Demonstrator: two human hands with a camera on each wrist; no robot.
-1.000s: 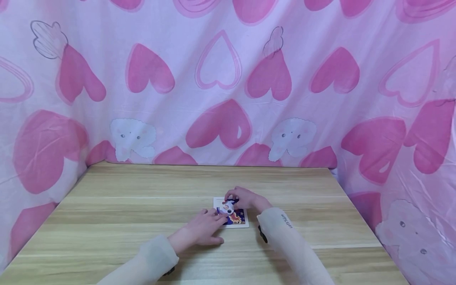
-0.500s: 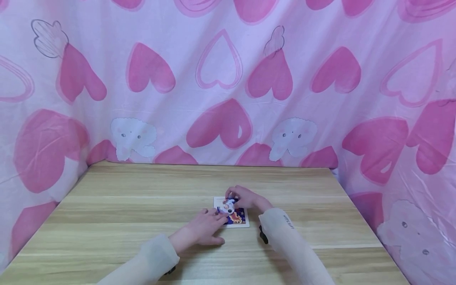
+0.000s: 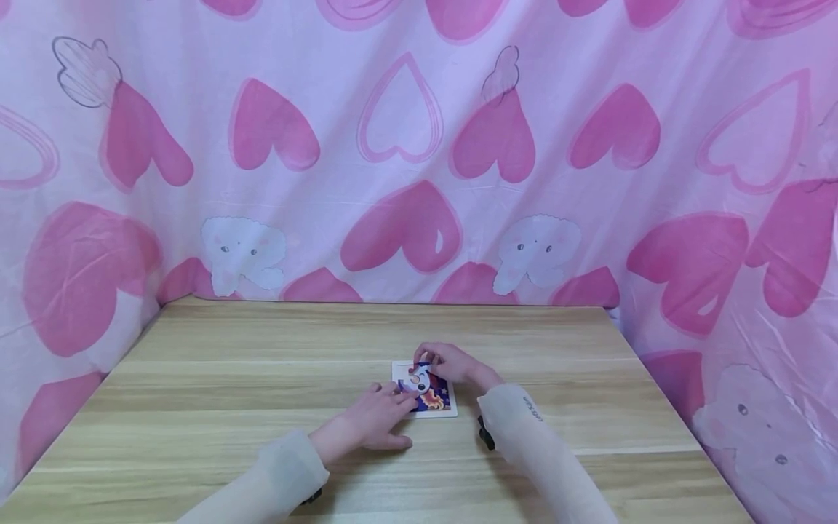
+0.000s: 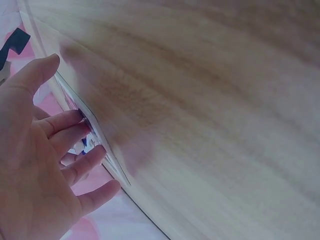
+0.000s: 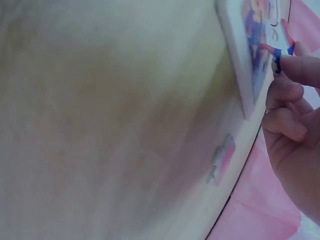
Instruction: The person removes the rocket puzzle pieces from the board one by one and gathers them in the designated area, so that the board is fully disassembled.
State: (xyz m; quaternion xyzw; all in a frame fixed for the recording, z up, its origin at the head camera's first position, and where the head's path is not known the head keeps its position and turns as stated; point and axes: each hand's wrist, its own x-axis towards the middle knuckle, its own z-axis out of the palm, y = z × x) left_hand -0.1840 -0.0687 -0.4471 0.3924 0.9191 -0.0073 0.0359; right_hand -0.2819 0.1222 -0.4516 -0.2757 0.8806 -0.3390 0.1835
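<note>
Pinching a small printed piece (image 5: 276,54) between the thumb and fingertip of my right hand (image 3: 447,364), I hold it tilted over the far part of the white-rimmed picture board (image 5: 236,50). The board lies flat on the wooden surface (image 3: 262,386). My left hand (image 3: 375,421) reaches in from the board's near-left side, fingers spread and nearly straight, tips resting on its print, thumb out past its near edge; whether that thumb touches down, I cannot tell. Whether the piece meets the board beneath my pinch is hidden too.

I judge this to be a seating step, and a light grip should serve best, since so thin a piece would likely spring away if squeezed hard. I want it levelled above the board, turned until outline and print agree, then lowered one edge first and pressed evenly. If it resists, lifting and turning beats forcing, which could unsettle the print around it. My left fingers need only enough weight to stop the board sliding. A loose pink-topped piece (image 5: 223,161) sits on the surface just beside the board, clear of its rim; my right wrist should avoid brushing it.
</note>
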